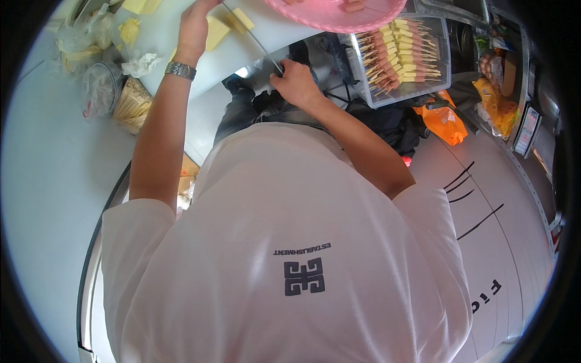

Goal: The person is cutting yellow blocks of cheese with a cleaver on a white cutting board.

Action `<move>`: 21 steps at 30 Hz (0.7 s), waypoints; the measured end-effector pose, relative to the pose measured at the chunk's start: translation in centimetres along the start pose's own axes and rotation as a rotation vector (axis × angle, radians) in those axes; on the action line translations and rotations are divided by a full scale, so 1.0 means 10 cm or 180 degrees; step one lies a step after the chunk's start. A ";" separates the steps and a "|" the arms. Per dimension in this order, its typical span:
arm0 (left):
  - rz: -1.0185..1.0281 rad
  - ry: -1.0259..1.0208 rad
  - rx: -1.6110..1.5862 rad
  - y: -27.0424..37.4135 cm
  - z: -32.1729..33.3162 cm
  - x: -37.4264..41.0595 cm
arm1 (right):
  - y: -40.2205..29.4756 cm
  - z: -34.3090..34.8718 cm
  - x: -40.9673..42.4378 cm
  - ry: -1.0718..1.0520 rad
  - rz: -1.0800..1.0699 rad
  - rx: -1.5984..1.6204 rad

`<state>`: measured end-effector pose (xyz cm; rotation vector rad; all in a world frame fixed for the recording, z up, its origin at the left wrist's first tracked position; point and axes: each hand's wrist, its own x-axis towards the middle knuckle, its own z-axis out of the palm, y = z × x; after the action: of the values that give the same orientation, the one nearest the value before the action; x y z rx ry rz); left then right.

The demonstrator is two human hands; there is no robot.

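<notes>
My right hand (pixel 296 82) is closed around the dark handle of a long-bladed knife (pixel 255 38), low over the near edge of a white cutting board (pixel 168 18). The blade runs up and left across a small yellow block (pixel 243 20). A larger pale yellow block (pixel 217 33) lies beside it. My left hand (pixel 196 27), with a metal watch at the wrist, is at the top near the blade's far end; its fingers are partly cut off by the picture's edge, so what they touch is unclear. A crumpled yellow piece (pixel 130 31) lies farther left.
A pink plastic basket (pixel 336 22) with pink pieces stands at the top. Right of it, a clear plastic bin (pixel 408 97) holds rows of skewers with yellow and pink pieces. Left are clear plastic bags (pixel 97 31), a clear tub (pixel 100 88) and a bundle of wooden skewers (pixel 133 106).
</notes>
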<state>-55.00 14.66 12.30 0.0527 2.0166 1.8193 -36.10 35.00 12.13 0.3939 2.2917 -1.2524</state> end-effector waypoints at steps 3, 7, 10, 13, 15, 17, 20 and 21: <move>-0.0009 0.0013 -0.0051 0.00 -0.01 0.02 | 0.02 0.01 0.02 -0.0027 0.0040 0.0006; -0.0015 0.0020 0.0030 0.02 -0.01 0.02 | 0.04 0.06 0.04 -0.0045 0.0092 -0.0025; 0.0021 0.0069 0.0122 -0.01 -0.05 0.03 | -0.02 0.05 0.05 -0.0091 0.0113 -0.0034; -0.0005 0.0398 0.0565 -0.15 -0.15 0.11 | -0.06 0.08 0.07 -0.0146 0.0169 -0.0069; -0.0268 0.0962 0.1066 -0.24 -0.16 0.19 | -0.05 0.11 0.09 -0.0161 0.0190 -0.0079; -0.0940 0.0412 0.2106 -0.03 -0.07 0.32 | 0.03 0.11 0.09 -0.0126 0.0235 -0.0089; -0.1028 0.0084 0.2975 -0.19 -0.07 0.40 | 0.00 0.08 0.09 -0.0228 0.0309 -0.0159; -0.0900 0.0038 0.3145 -0.24 -0.04 0.43 | -0.01 0.07 0.10 -0.0234 0.0313 -0.0172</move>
<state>-58.43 15.22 8.86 0.0389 2.5611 0.5386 -36.75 34.35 11.30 0.4290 2.2117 -1.1358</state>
